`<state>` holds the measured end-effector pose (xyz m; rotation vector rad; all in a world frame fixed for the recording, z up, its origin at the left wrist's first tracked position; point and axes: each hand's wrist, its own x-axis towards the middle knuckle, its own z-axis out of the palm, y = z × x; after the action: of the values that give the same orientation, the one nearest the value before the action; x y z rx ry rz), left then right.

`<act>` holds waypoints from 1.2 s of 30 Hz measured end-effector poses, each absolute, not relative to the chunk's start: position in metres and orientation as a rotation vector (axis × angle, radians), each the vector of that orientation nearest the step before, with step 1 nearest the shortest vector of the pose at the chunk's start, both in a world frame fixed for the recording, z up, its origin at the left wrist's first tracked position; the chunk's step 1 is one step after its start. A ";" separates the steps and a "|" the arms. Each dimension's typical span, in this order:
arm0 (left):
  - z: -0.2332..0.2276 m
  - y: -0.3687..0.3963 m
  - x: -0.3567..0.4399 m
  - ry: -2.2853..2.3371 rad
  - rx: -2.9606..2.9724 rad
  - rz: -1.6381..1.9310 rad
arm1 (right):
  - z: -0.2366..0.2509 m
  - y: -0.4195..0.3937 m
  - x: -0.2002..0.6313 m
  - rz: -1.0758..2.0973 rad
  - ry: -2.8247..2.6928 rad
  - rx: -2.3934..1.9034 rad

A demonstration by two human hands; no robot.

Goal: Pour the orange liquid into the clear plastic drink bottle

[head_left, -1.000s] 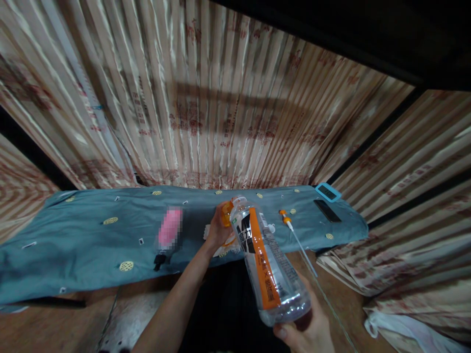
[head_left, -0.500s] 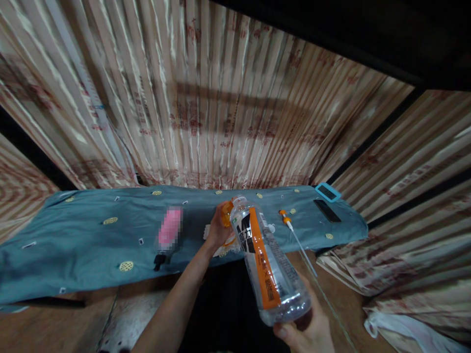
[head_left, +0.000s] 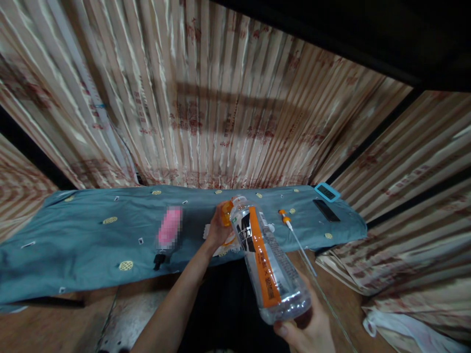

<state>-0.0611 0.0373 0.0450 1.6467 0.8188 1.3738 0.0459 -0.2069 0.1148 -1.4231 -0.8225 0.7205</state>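
Observation:
My right hand (head_left: 307, 331) grips the base of a clear plastic bottle (head_left: 267, 260) with an orange, black and white label. The bottle tilts away from me with its open neck over the table. My left hand (head_left: 219, 228) is at the bottle's neck, its fingers closed on the orange cap (head_left: 227, 213). Both hands hover above the front edge of a table covered with a blue-grey cloth (head_left: 91, 235). Something white lies on the cloth under my left hand, mostly hidden.
On the cloth lie a pink blurred object (head_left: 169, 233), a thin tube with an orange tip (head_left: 294, 235), a black phone (head_left: 326, 210) and a blue-framed device (head_left: 327, 191). Striped curtains hang behind and to the right. A white bag (head_left: 401, 326) lies on the floor.

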 end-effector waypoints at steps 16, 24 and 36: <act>0.048 0.037 -0.063 0.835 1.724 1.390 | 0.115 -0.206 0.042 0.692 -0.794 -1.383; 0.046 0.037 -0.062 0.811 1.671 1.374 | 0.116 -0.205 0.042 0.716 -0.757 -1.344; 0.042 0.039 -0.061 0.791 1.685 1.400 | 0.109 -0.208 0.047 0.655 -0.841 -1.487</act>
<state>-0.0612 0.0386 0.0422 1.6850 0.7910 1.4000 0.0467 -0.2079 0.1085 -1.4869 -0.8407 0.6553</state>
